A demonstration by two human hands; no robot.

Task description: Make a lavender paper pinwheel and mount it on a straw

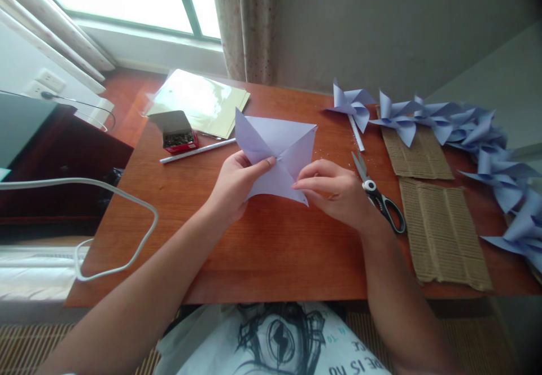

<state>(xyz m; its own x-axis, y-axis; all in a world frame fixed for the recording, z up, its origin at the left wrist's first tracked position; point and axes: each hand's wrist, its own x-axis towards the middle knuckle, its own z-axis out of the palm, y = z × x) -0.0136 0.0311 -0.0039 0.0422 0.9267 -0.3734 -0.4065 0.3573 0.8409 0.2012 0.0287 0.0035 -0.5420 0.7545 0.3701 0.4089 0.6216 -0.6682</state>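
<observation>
A lilac square of pinwheel paper (292, 132), slit from its corners, is held above the table in front of me. My left hand (237, 180) grips it from the left, with the thumb pressed near the centre and one flap curled inward; the fingers behind are hidden. At the right edge, my right hand (332, 188) has its thumb and fingertips pinched together against the paper. Small pin holes or marks show at the paper's corners. Just right of that hand lie scissors (383, 205) with black and white handles.
Finished pinwheels (440, 118) line the table's right side, near two corrugated cardboard pieces (444, 234). One more pinwheel (353, 104) has a white paper stick. At left are a red box (180, 140) of small metal pins, a rolled paper stick (197, 152), a paper pack (199, 101) and a white cable (154, 217).
</observation>
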